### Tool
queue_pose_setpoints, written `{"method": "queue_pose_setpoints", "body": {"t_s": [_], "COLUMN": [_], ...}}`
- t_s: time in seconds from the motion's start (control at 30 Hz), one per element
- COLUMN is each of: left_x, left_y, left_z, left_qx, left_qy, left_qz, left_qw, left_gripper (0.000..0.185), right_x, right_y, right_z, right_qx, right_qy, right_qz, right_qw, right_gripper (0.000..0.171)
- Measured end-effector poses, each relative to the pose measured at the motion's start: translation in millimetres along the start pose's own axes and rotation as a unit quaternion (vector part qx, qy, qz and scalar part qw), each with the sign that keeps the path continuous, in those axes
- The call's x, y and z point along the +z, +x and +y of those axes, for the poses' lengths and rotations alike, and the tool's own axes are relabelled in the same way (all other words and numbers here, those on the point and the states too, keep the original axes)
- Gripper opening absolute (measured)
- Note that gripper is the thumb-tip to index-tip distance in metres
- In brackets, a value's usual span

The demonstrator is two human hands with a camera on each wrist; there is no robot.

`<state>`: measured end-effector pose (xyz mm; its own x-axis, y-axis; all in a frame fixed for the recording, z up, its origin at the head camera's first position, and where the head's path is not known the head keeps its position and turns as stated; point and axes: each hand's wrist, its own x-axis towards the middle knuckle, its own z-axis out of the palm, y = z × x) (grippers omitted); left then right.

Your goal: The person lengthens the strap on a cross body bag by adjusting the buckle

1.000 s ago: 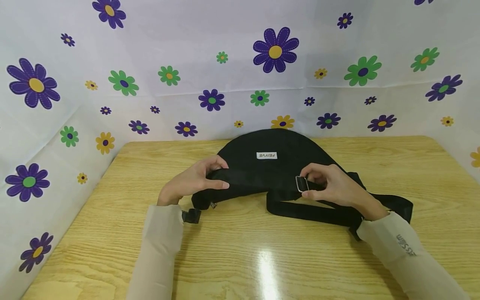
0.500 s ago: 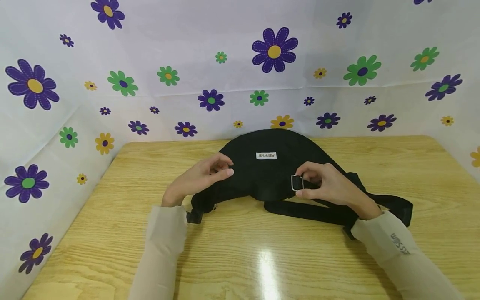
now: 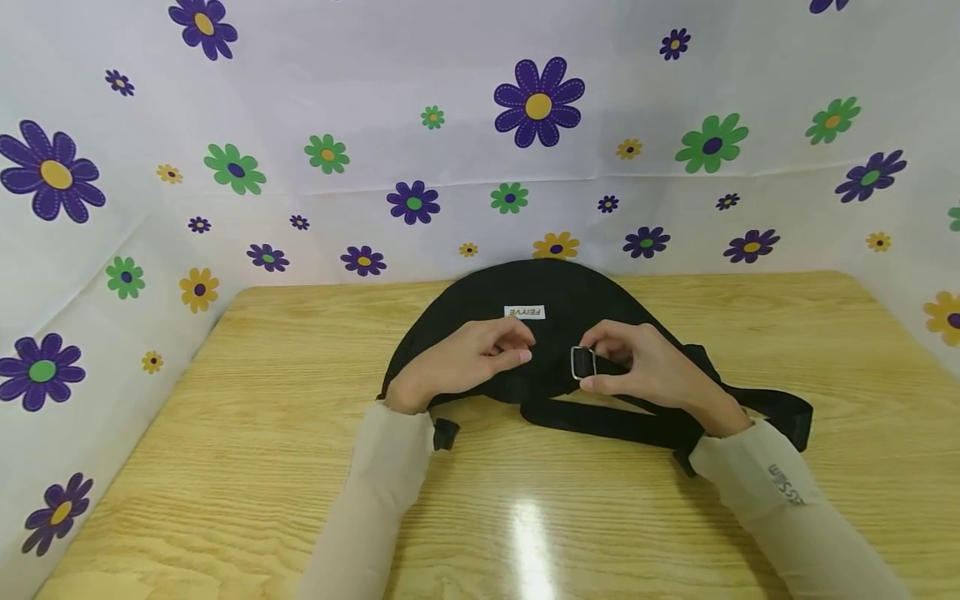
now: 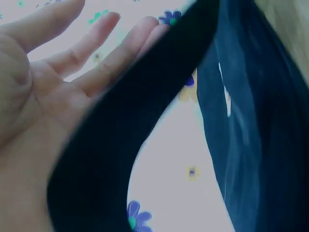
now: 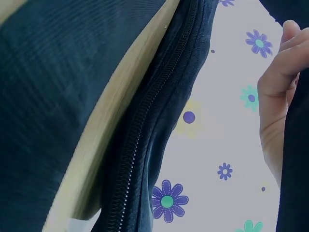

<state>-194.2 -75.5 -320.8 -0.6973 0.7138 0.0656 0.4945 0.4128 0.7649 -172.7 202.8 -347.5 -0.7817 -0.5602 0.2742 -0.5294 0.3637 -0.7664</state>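
Observation:
A black cloth waist bag point(image 3: 570, 287) with a white label point(image 3: 524, 312) lies near the back of the table. My right hand point(image 3: 648, 367) pinches a silver metal strap slider point(image 3: 582, 363) threaded with black webbing, between thumb and fingers. Over the front of the bag hovers my left hand point(image 3: 465, 358), fingers loosely bent and holding nothing, a short way left of the slider. In the left wrist view, a black strap point(image 4: 111, 130) passes in front of my left palm, whose fingers are spread. The bag's zipper point(image 5: 140, 125) shows in the right wrist view.
A black buckle end point(image 3: 446, 434) lies by the left sleeve. The looser webbing point(image 3: 772, 404) curls on the wooden table point(image 3: 225, 467) beside the right wrist. A white cloth with printed flowers point(image 3: 450, 67) hangs behind the table.
My left hand has let go of the strap at the bag's left side and moved right, toward the slider. The right hand keeps its pinch and has shifted slightly left.

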Motion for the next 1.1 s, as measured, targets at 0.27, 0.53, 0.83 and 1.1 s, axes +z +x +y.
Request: {"method": "queue_pose_setpoints", "body": {"t_s": [0.27,0.53,0.83,1.1], "left_x": [19.0,30.8,40.3,36.0], "left_y": [16.5,20.7,23.1,19.2], "left_z": [2.7,2.2,6.9,4.7], "left_qx": [0.001,0.032,0.037,0.021], "left_qy": [-0.052,-0.047,-0.038,-0.05], "left_qz": [-0.016,0.0,0.02,0.017], "left_qw": [0.9985,0.9984,0.9984,0.9984], "left_gripper": [0.031,0.045,0.042,0.045], "right_x": [2.5,3.7,2.9,-10.5], "right_y": [2.7,2.0,-4.1,-1.9], "right_z": [-0.8,-1.3,1.5,3.1], "right_qx": [-0.01,0.006,0.012,0.097], "right_qy": [0.006,0.01,0.053,0.101], "right_qz": [0.001,0.002,-0.021,-0.088], "right_qw": [1.0,1.0,0.998,0.986], "right_gripper": [0.029,0.029,0.029,0.022]}}
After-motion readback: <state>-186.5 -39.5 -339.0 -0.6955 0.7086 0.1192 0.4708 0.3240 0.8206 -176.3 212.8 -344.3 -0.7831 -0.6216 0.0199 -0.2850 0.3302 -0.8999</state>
